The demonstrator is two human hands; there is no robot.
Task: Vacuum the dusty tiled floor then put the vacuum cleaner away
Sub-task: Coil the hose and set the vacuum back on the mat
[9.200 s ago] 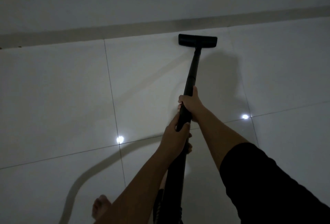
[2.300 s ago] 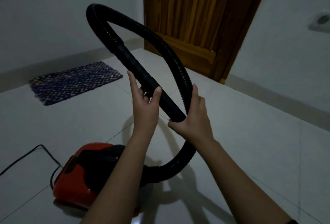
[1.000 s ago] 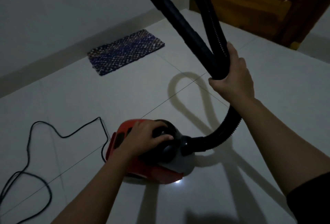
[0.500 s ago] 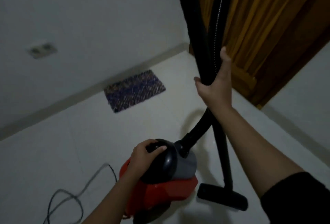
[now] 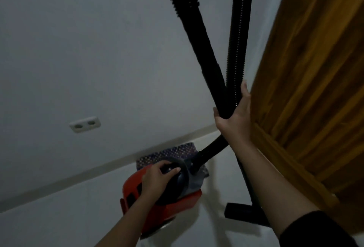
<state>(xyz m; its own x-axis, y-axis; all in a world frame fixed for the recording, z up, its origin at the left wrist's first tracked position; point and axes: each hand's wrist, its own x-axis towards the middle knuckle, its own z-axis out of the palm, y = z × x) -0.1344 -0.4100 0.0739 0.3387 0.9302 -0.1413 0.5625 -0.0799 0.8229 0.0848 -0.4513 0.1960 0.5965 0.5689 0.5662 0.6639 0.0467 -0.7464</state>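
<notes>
The red vacuum cleaner (image 5: pixel 173 205) hangs off the floor, tilted, with my left hand (image 5: pixel 157 179) shut on its black top handle. My right hand (image 5: pixel 236 113) grips the black ribbed hose (image 5: pixel 238 36) and the rigid wand together, holding them upright at about chest height. The hose loops up out of the frame's top and curves back down into the vacuum's front. The black floor nozzle (image 5: pixel 244 214) hangs low beside my right forearm, just above the pale tiled floor (image 5: pixel 59 217).
A wooden door (image 5: pixel 315 89) stands close on the right, almost touching my right hand. A white wall with a double socket (image 5: pixel 85 124) fills the left. A small woven mat (image 5: pixel 177 153) lies against the skirting behind the vacuum.
I have stood up and lifted the vacuum higher off the floor. The view has swung up toward the wall and door, and the power cord has gone out of sight.
</notes>
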